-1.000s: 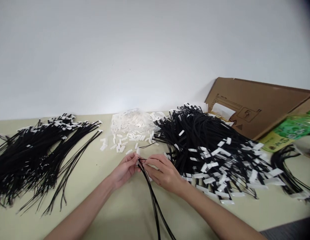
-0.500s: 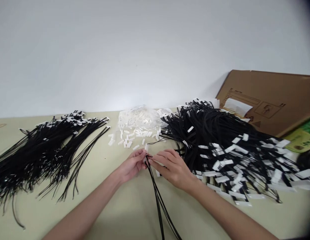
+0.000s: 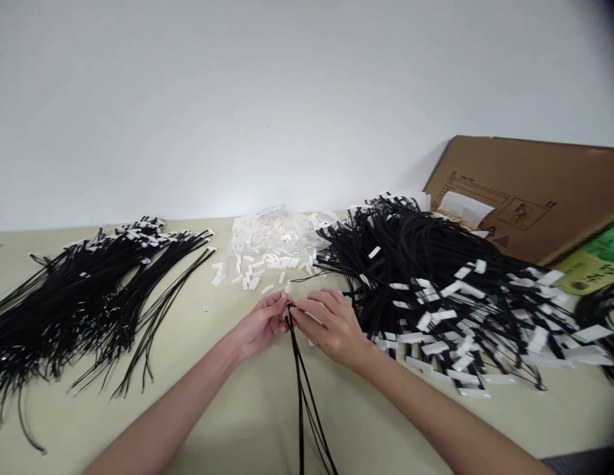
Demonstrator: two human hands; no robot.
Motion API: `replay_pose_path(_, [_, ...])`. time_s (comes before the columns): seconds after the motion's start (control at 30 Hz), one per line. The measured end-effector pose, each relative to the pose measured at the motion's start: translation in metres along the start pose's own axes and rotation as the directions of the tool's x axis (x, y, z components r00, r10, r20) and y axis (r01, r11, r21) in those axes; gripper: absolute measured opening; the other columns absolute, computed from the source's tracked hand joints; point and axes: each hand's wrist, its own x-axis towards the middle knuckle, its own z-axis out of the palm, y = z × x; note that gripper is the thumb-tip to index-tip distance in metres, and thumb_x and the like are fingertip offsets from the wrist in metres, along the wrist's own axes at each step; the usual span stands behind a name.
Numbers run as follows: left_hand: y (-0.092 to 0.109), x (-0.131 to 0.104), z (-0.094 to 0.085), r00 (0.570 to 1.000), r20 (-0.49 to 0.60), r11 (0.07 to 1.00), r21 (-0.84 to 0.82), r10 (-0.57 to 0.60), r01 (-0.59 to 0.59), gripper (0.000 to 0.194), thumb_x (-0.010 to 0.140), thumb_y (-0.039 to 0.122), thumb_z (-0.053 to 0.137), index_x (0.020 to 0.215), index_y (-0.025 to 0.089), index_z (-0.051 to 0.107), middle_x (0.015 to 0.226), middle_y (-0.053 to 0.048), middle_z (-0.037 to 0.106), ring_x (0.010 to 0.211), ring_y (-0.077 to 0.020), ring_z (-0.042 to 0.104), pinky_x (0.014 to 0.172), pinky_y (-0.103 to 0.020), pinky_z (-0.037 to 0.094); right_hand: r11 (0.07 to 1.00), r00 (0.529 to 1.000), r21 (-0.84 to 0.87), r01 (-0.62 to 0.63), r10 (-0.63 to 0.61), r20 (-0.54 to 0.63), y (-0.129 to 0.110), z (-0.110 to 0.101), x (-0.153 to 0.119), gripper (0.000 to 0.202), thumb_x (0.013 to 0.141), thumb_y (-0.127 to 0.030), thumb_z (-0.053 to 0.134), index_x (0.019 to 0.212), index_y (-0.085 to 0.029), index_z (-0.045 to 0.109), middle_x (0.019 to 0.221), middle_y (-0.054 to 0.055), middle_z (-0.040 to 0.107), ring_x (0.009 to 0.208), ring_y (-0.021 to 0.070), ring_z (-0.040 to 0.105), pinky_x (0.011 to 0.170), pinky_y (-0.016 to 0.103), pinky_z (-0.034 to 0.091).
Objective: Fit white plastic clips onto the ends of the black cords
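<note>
Between my fingertips, a small white connector (image 3: 289, 289) stands upright at the top end of several thin black cables (image 3: 301, 382). My left hand (image 3: 264, 324) pinches the connector from the left with thumb and forefinger. From the right, my right hand (image 3: 329, 323) closes its thumb and fingers on the black wire ends just below the connector. The exact contact there is partly hidden by the fingers. The cables hang down from my hands toward the near edge of the view.
Loose white connectors (image 3: 257, 267) lie beyond my hands, in front of a clear plastic bag (image 3: 272, 227). A pile of black cables (image 3: 103, 284) lies left; a larger pile with white tags (image 3: 410, 251) lies right. A cardboard box (image 3: 525, 191) leans behind it.
My right hand has moved slightly left, closer to the connector. The hanging cables have swung left and now run more nearly straight down. The view has shifted slightly.
</note>
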Motion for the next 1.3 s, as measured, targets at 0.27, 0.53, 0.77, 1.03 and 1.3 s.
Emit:
replay_pose_path(0.27, [0.0, -0.001, 0.005, 0.999, -0.024, 0.999, -0.036, 0.031, -0.032, 0.018, 0.066, 0.027, 0.07, 0.067, 0.014, 0.057, 0.056, 0.003, 0.053, 0.045, -0.0048, 0.046, 0.039, -0.014, 0.037, 0.992, 0.999, 0.12, -0.039, 0.038, 0.012, 0.004, 0.003, 0.001, 0.009, 0.08, -0.012, 0.053, 0.086, -0.017, 0.058, 0.086, 0.005, 0.062, 0.082, 0.0169, 0.052, 0.07, 0.032, 0.044])
replay_pose_path(0.53, [0.004, -0.003, 0.008, 0.993, -0.12, 0.998, -0.055, 0.017, -0.024, 0.02, 0.065, 0.027, 0.07, 0.069, 0.013, 0.057, 0.058, -0.001, 0.057, 0.052, -0.0075, 0.054, 0.038, -0.013, 0.035, 0.503, 0.818, 0.709, -0.495, 0.544, 0.185, -0.001, -0.018, 0.014, 0.014, 0.083, -0.015, 0.047, 0.091, -0.021, 0.058, 0.09, 0.005, 0.062, 0.086, 0.0153, 0.057, 0.079, 0.032, 0.047])
replay_pose_path(0.77, [0.005, -0.004, 0.006, 0.99, -0.138, 1.0, -0.005, 0.015, -0.016, 0.022, 0.066, 0.028, 0.07, 0.068, 0.013, 0.054, 0.057, 0.0, 0.056, 0.052, -0.0077, 0.054, 0.039, -0.013, 0.035, 0.072, 0.393, 0.949, -0.308, 0.917, 0.059, 0.04, -0.067, 0.024, 0.009, 0.082, -0.026, 0.052, 0.077, -0.019, 0.055, 0.069, -0.003, 0.05, 0.053, 0.0047, 0.046, 0.049, 0.018, 0.04])
replay_pose_path(1.03, [0.003, -0.003, 0.004, 0.998, -0.052, 0.999, 0.035, 0.022, -0.021, 0.02, 0.069, 0.028, 0.067, 0.069, 0.014, 0.053, 0.057, 0.0, 0.055, 0.051, -0.0073, 0.052, 0.04, -0.014, 0.034, 0.85, 0.832, 0.277, -0.448, 0.51, -0.218, 0.031, -0.058, 0.016, 0.014, 0.075, -0.01, 0.058, 0.083, -0.019, 0.065, 0.065, 0.001, 0.054, 0.059, 0.0101, 0.044, 0.052, 0.023, 0.035])
replay_pose_path(1.3, [0.002, -0.005, 0.006, 1.0, 0.029, 0.997, 0.08, 0.002, -0.004, 0.018, 0.073, 0.029, 0.063, 0.072, 0.014, 0.053, 0.059, -0.001, 0.056, 0.053, -0.0087, 0.054, 0.042, -0.015, 0.035, 0.957, 0.955, 0.049, -0.286, 0.288, -0.063, 0.012, -0.027, 0.004, 0.004, 0.075, -0.013, 0.059, 0.073, -0.016, 0.061, 0.058, 0.001, 0.053, 0.056, 0.0114, 0.035, 0.053, 0.025, 0.033])
